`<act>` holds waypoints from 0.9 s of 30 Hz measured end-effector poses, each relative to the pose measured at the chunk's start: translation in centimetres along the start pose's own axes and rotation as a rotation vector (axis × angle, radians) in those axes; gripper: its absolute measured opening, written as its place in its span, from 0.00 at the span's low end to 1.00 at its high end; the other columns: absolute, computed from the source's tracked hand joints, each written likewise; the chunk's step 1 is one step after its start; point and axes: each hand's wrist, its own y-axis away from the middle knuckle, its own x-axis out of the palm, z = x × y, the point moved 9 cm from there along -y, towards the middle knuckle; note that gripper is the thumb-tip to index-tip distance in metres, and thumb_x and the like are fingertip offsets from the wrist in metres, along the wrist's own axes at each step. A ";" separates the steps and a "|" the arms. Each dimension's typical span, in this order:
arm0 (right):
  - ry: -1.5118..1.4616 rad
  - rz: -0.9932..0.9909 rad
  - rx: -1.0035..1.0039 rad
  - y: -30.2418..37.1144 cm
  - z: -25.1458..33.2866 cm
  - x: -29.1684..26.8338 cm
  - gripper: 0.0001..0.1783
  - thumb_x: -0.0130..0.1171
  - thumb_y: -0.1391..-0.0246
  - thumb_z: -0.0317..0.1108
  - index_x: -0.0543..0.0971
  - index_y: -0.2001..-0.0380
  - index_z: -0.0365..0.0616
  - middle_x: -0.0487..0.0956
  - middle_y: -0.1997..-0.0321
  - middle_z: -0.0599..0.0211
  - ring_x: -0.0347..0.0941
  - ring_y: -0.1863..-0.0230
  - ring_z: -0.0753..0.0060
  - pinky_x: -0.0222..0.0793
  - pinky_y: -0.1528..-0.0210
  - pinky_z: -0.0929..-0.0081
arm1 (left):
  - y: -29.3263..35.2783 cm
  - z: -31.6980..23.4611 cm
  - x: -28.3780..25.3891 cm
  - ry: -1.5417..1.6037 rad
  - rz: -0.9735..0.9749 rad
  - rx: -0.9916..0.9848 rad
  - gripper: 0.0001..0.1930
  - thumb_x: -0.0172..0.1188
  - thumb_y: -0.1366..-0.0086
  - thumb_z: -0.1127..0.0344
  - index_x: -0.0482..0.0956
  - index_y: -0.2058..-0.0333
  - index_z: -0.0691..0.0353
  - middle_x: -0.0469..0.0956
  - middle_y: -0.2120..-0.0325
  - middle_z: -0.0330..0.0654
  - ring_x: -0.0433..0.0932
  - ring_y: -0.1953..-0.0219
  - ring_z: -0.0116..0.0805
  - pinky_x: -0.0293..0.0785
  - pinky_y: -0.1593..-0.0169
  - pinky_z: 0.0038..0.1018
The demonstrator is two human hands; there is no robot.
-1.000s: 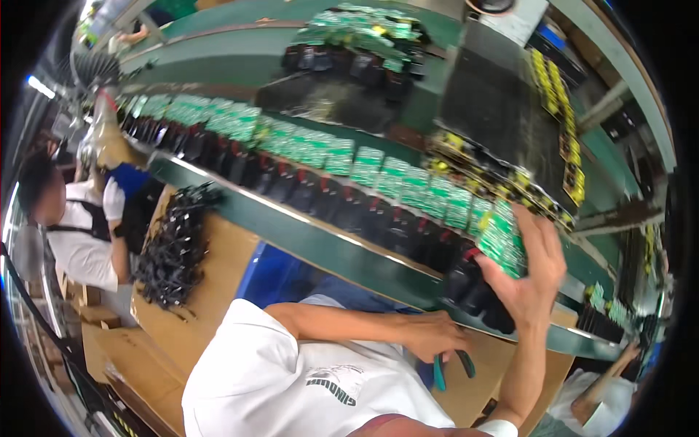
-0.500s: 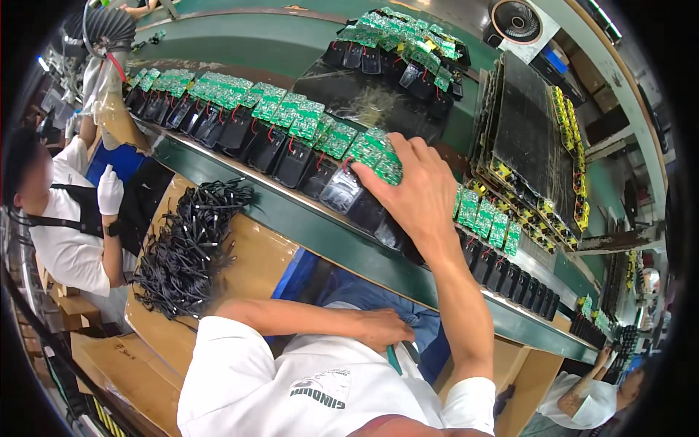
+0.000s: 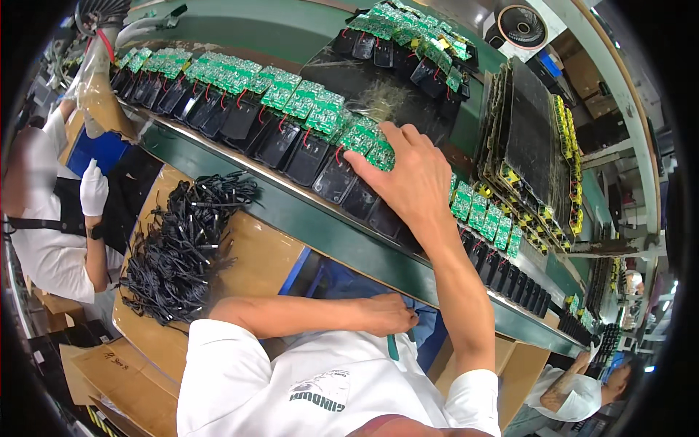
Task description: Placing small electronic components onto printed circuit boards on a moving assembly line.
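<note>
Right hand (image 3: pixel 408 178) laid flat, fingers spread and gripping nothing, on a green circuit board (image 3: pixel 378 154) atop a black plastic housing (image 3: pixel 336 178) mid-frame in the long belt row, apparently mid-batch; left hand (image 3: pixel 389 315) clenched around green-handled pliers (image 3: pixel 394 347) at lower centre.

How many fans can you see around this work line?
2: a white-framed fan at the top right beyond the belt, and part of a dark fan at the top left edge. Others may be hidden outside the view.
</note>
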 end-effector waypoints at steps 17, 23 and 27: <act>0.013 -0.041 -0.006 -0.2 0.0 0.5 0.32 0.73 0.51 0.60 0.84 0.52 0.46 0.78 0.65 0.67 0.78 0.66 0.60 0.75 0.61 0.64 | 0.2 -1.0 2.0 -0.021 0.044 0.084 0.05 0.58 0.36 0.70 0.77 0.64 0.65 0.82 0.72 0.50 0.82 0.71 0.51 0.78 0.66 0.39; 0.065 -0.074 -0.042 -0.5 0.3 1.1 0.33 0.73 0.50 0.60 0.84 0.51 0.47 0.77 0.62 0.67 0.77 0.60 0.60 0.74 0.57 0.64 | 0.4 -0.9 2.0 -0.019 0.061 0.066 0.05 0.58 0.36 0.70 0.77 0.64 0.65 0.83 0.71 0.51 0.83 0.70 0.51 0.78 0.65 0.40; 0.067 -0.080 -0.063 -0.5 0.5 1.4 0.33 0.72 0.49 0.61 0.84 0.50 0.47 0.78 0.56 0.66 0.76 0.55 0.60 0.71 0.53 0.65 | 0.4 -0.7 2.4 -0.013 0.056 0.062 0.05 0.58 0.36 0.70 0.77 0.64 0.65 0.83 0.70 0.51 0.83 0.70 0.51 0.78 0.66 0.40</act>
